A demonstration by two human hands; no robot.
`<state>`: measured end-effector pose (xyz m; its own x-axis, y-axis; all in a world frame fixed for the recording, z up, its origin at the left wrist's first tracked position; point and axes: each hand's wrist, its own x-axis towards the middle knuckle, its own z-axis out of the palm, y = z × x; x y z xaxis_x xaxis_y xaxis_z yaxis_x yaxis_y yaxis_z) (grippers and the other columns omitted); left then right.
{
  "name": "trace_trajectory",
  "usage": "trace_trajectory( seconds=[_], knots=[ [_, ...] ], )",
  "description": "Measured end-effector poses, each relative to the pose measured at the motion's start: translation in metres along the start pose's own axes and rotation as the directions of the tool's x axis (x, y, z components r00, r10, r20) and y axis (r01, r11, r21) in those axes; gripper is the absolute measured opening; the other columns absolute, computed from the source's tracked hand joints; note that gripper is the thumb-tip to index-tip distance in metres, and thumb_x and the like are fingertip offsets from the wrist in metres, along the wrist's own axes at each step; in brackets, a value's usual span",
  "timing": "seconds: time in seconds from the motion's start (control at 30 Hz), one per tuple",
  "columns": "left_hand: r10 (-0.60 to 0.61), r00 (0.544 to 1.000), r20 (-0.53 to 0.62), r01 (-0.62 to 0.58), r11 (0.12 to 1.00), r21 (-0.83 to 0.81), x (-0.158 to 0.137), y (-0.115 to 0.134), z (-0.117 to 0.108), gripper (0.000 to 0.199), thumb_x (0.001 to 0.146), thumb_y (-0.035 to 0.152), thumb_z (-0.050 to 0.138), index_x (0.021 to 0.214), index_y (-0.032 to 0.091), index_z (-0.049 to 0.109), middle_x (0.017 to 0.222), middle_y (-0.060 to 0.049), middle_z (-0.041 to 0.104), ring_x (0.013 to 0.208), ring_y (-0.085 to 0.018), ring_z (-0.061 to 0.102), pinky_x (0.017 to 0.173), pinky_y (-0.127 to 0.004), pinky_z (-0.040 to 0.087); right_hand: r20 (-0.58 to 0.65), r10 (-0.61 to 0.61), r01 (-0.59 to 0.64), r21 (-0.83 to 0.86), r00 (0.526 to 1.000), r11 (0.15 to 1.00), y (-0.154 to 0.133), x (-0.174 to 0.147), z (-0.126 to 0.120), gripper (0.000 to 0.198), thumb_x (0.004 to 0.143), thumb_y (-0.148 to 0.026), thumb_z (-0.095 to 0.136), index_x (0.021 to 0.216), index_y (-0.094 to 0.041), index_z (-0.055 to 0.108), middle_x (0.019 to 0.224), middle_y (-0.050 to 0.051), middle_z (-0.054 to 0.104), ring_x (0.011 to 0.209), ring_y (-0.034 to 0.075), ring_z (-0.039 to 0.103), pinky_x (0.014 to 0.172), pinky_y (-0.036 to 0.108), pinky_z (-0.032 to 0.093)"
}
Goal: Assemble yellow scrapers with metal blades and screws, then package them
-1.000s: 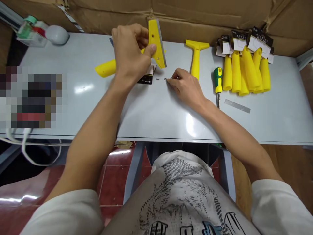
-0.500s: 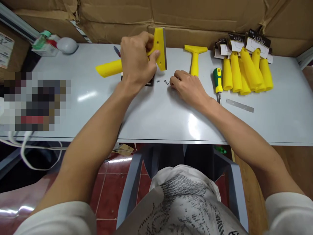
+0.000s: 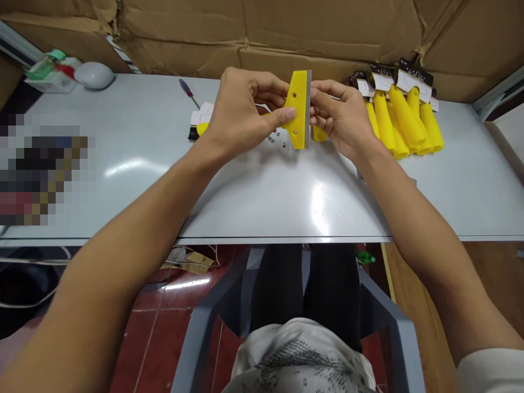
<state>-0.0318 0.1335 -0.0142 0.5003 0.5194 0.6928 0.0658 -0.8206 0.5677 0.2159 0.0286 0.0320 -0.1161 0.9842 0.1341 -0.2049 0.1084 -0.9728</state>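
My left hand (image 3: 249, 112) grips a yellow scraper (image 3: 298, 112) near its head, raised above the table. Two holes show in the head, and a metal blade (image 3: 308, 109) runs along its right edge. My right hand (image 3: 341, 112) is at the blade side, fingertips pinched together close to the edge; whatever they hold is too small or hidden. Several small screws (image 3: 272, 140) lie on the table below the scraper. Behind my right hand, part of another yellow scraper (image 3: 319, 134) shows.
Several yellow scraper handles (image 3: 409, 123) with black-and-white cards lie at the right. A thin screwdriver (image 3: 188, 91) rests at the back left, near a white computer mouse (image 3: 94, 75). Cardboard (image 3: 311, 33) stands along the table's (image 3: 254, 213) back edge.
My right hand has lifted from beside the screws up to the scraper's blade edge. The scraper in my left hand has moved right and slightly lower. The view has shifted a little.
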Motion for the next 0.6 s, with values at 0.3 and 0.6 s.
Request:
trace_trajectory(
  seconds=[0.3,0.6],
  knots=[
    [0.092,0.987,-0.133,-0.082,0.994,0.075,-0.013,0.043,0.02,0.076,0.085,0.061,0.11,0.146,0.046,0.067,0.146,-0.006,0.08,0.085,-0.028,0.089,0.045,-0.035,0.058,0.112,0.08,-0.091,0.1,0.991,0.991,-0.011,-0.013,0.004,0.012,0.104,-0.026,0.092,0.098,-0.026,0.082,0.098,-0.002,0.079,0.086,0.011,0.069,0.078,0.025,0.06],
    [0.112,0.991,-0.071,-0.098,0.981,0.168,-0.01,0.083,0.024,0.063,0.106,0.087,0.085,0.141,0.039,0.064,0.141,-0.001,0.076,0.095,-0.022,0.091,0.052,-0.025,0.055,0.125,0.123,-0.135,0.091,0.984,0.987,-0.019,-0.021,0.016,0.018,0.09,-0.008,0.086,0.088,-0.024,0.08,0.086,-0.001,0.069,0.076,0.012,0.057,0.076,0.026,0.06]
  ],
)
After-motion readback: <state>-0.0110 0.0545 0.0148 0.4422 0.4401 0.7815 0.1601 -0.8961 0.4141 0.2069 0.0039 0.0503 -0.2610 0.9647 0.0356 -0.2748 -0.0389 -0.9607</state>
